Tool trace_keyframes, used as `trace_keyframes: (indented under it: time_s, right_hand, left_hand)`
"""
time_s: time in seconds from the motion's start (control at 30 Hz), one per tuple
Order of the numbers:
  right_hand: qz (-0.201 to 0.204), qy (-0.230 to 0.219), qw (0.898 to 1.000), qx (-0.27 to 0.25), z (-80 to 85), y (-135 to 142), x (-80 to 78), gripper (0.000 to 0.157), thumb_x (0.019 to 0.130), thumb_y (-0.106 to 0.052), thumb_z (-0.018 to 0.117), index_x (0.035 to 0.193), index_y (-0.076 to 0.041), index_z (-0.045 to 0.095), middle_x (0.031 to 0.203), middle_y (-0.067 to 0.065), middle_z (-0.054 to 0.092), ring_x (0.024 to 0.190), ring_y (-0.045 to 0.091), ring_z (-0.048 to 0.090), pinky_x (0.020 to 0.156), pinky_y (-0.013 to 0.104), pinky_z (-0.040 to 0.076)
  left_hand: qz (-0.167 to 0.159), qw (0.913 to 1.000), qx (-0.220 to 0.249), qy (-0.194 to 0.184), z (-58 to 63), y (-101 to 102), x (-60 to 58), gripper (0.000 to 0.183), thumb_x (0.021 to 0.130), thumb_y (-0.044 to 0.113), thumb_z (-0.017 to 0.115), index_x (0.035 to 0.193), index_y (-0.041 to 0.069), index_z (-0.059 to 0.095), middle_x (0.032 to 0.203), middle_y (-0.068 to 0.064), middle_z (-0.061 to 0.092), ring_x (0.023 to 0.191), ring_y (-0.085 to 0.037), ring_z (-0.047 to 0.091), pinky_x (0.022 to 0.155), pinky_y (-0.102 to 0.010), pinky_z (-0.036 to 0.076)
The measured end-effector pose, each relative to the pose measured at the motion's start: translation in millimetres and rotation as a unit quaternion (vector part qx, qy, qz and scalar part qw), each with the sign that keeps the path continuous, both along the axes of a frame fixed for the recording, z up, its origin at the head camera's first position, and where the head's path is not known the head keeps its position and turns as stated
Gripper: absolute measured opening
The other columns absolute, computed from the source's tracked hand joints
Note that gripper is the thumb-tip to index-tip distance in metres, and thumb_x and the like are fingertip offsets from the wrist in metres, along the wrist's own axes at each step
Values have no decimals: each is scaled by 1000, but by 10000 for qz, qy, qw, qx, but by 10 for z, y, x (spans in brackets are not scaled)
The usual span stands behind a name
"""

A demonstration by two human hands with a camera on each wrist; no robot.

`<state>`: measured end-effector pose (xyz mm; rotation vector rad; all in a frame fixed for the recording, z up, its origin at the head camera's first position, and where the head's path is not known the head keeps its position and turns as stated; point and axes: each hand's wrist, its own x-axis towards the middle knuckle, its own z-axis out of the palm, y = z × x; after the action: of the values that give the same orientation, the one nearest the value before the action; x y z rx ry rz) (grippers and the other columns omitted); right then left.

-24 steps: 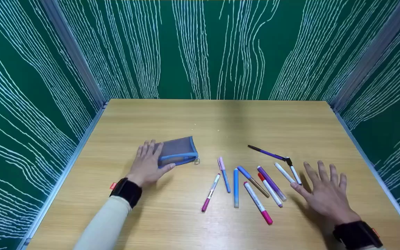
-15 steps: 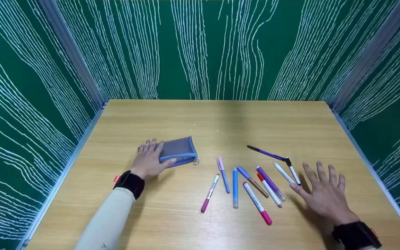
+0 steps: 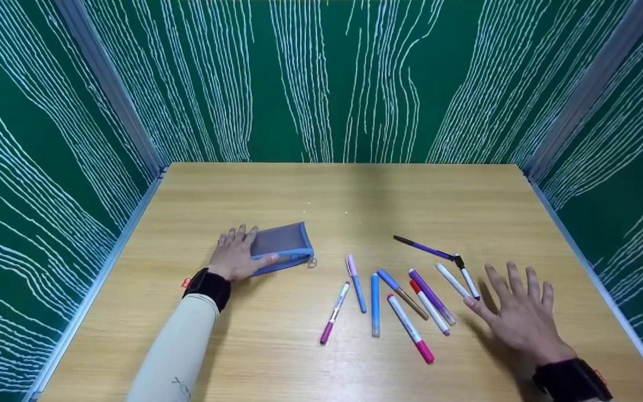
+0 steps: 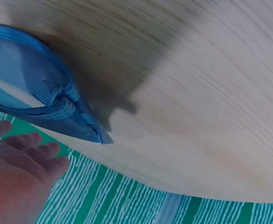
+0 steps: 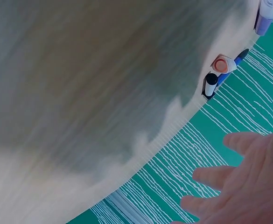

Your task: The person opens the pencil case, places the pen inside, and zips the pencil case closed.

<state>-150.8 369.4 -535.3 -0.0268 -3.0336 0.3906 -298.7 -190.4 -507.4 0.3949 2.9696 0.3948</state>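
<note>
- The blue-edged pouch (image 3: 282,241) lay on the wooden table (image 3: 254,195), just right of the left hand (image 3: 238,258), whose thumb overlapped its near edge; contact was unclear.
- That hand was back up, fingers loosely extended, with no visible hold.
- The scattered pens (image 3: 375,304) lay between pouch and right hand (image 3: 525,321).
- The right hand, fingers spread, held nothing, its thumb tip beside a white pen (image 3: 451,280).
</note>
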Motion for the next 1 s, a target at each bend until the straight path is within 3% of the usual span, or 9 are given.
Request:
trace_keyframes:
  time_s: [0.17, 0.53, 0.73, 1.0]
  right_hand:
    - [63, 97, 9999, -44, 2, 17, -3, 94, 97, -70, 50, 162, -8, 22, 161, 39, 11, 147, 60, -12, 108, 69, -25]
    - [75, 116, 9999, -45, -12, 17, -5, 94, 97, -69, 51, 163, -8, 21, 160, 40, 11, 146, 62, -9, 108, 67, -27]
    - [48, 120, 9999, -18, -12, 3, 3, 95, 97, -69, 52, 162, -8, 22, 160, 40, 10, 146, 62, -9, 108, 70, -25]
    - [13, 102, 9999, -17, -26, -12, 9, 94, 97, -69, 52, 162, -7, 22, 160, 40, 9, 146, 61, -11, 108, 70, -24]
  left_hand:
    - [-32, 9999, -94, -66, -5, -6, 0, 102, 92, 76, 51, 162, 6, 26, 162, -30, 26, 146, -55, 26, 120, -65, 13]
    - [3, 9991, -388, -171, -8, 10, 20, 111, 84, 86, 49, 162, 9, 29, 151, -30, 45, 140, -53, 36, 121, -59, 18]
    - [-20, 9985, -507, -190, 42, 23, 96, 111, 82, 85, 53, 158, 6, 37, 145, -31, 50, 139, -52, 38, 119, -60, 22]
    - [137, 9981, -572, -158, 44, 37, 234, 112, 79, 85, 58, 155, 4, 42, 143, -31, 51, 133, -49, 46, 107, -62, 38]
